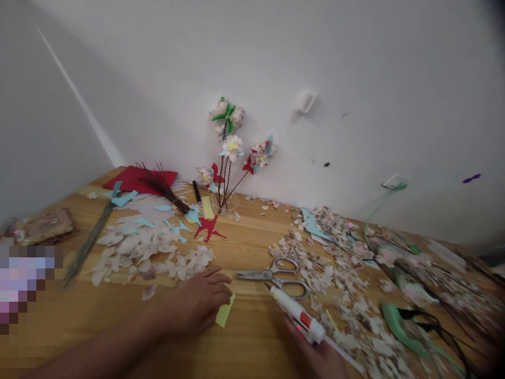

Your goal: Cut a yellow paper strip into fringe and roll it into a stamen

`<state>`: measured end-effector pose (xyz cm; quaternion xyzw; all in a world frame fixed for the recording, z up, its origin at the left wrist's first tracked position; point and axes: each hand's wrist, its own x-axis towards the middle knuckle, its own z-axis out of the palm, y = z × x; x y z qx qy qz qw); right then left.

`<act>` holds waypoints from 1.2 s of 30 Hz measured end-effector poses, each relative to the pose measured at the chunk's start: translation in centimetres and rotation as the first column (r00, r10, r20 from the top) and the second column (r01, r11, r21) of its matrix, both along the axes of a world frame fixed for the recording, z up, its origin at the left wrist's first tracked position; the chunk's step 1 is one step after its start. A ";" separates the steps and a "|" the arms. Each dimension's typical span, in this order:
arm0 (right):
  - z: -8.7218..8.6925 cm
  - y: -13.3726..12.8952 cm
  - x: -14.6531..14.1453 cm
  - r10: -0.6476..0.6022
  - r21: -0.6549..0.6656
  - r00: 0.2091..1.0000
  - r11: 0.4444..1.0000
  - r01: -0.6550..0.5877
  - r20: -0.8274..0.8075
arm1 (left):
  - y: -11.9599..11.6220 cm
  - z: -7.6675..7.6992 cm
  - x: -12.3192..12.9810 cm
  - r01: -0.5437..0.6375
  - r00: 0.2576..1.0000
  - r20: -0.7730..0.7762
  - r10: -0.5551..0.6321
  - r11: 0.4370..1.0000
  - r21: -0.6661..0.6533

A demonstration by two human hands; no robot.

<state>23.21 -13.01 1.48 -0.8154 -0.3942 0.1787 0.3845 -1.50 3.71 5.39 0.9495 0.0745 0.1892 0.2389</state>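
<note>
My left hand (203,301) lies palm down with its fingers stretched out over the table. A small yellow paper strip (224,311) sits at its fingertips, partly covered by the hand. My right hand (317,353) is wrapped round a white glue gun (302,315) with an orange-red mark and a small red light. The nozzle points up and left, close to the handles of the metal scissors (272,273). These scissors lie partly open, blades towards the left. Beyond my left hand spreads a pile of pale petals (138,245).
Handmade flowers (232,147) on twigs stand in a clear holder by the wall. Dark twigs (165,189), red paper (136,180) and green wire stems (94,231) lie at the back left. Loose petals (335,268), cords and a green curved object (400,329) crowd the right.
</note>
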 end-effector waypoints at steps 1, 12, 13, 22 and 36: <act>0.2 -0.1 -0.5 0.002 -0.020 0.998 1.000 -0.003 -0.069 | 0.1 0.0 -0.3 0.025 0.999 -0.031 -0.024 1.000 0.008; 1.2 2.4 -4.3 0.188 -0.145 0.982 0.972 -0.186 0.006 | -0.4 -2.7 -1.3 -0.053 0.997 -0.059 0.052 0.998 -0.023; 1.3 2.6 -4.3 0.194 -0.157 0.981 0.969 -0.190 0.012 | -0.4 -2.6 -1.2 -0.056 0.997 -0.058 0.055 0.998 -0.017; 2.1 4.6 -5.0 0.306 -0.207 0.946 0.937 -0.280 0.108 | -0.1 -2.5 -1.1 -0.053 0.995 -0.077 0.055 0.998 0.035; 2.8 5.7 -4.9 0.335 -0.272 0.939 0.914 -0.301 0.084 | 0.0 -2.9 -1.2 -0.048 0.997 -0.057 0.050 0.998 0.040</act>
